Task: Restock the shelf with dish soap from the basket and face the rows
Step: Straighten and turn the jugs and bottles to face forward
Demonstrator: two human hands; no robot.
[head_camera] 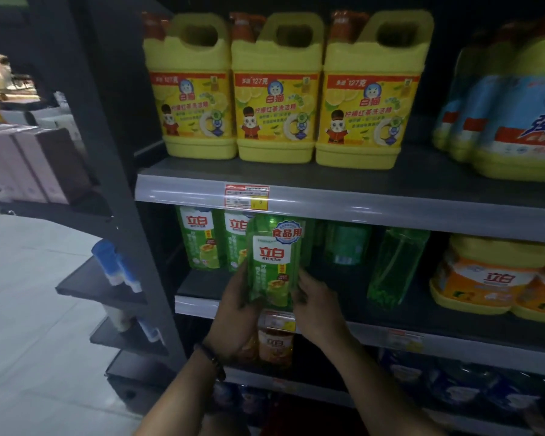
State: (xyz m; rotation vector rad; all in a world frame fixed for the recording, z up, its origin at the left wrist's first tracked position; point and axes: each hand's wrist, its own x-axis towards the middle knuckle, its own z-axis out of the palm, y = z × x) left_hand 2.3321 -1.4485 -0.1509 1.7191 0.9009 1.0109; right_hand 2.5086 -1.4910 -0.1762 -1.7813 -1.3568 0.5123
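I have one green dish soap bottle (pixel 272 262) between both hands. It is upright, with its white and red label turned to me, just in front of the middle shelf (pixel 195 305). My left hand (pixel 236 313) grips its lower left side and my right hand (pixel 318 306) its lower right side. Behind it on the left, two shelved green bottles (pixel 199 237) stand side by side with labels to the front. To the right, a shadowed bottle (pixel 346 243) stands deeper on the shelf; I think it shows its back, but the light is poor. Further right, a tilted bottle (pixel 394 269) stands near the front edge, with no label facing me.
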